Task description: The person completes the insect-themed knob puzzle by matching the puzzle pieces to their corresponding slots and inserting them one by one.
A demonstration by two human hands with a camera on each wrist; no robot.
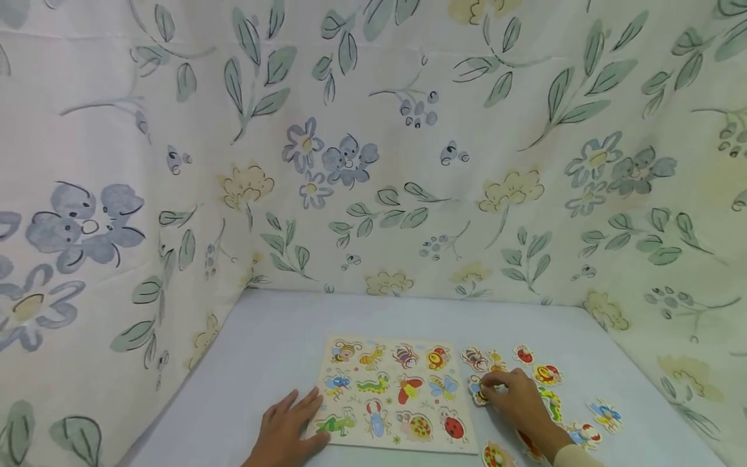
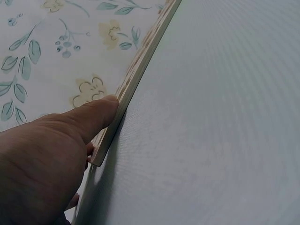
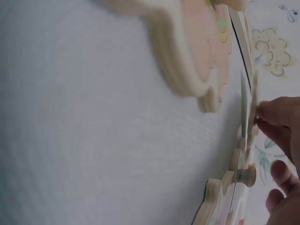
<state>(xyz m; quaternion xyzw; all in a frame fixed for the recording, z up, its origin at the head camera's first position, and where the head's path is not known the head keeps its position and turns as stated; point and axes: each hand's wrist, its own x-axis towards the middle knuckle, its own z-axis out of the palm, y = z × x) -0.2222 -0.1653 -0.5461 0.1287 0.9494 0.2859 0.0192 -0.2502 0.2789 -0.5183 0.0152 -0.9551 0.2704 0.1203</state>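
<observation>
A wooden insect puzzle board (image 1: 389, 394) lies on the table, printed with several coloured bugs. My left hand (image 1: 288, 428) rests at its lower left corner, fingers spread along the left side. In the left wrist view, the thumb (image 2: 101, 110) lies on the board's edge. Just right of the board, my right hand (image 1: 519, 402) pinches a bee puzzle piece (image 1: 477, 391) between thumb and fingers. The right wrist view shows the right hand (image 3: 283, 117) gripping a thin piece seen edge-on, with a wooden knob (image 3: 247, 175) on another piece below.
Loose pieces surround the right hand: a spider (image 1: 474, 359), an ant (image 1: 497, 360), a ladybug (image 1: 524, 354), a caterpillar (image 1: 550, 402), a blue winged bug (image 1: 607, 415), a beetle (image 1: 585, 434) and a snail (image 1: 496, 455). Floral cloth (image 1: 373, 259) walls the white table (image 1: 280, 324).
</observation>
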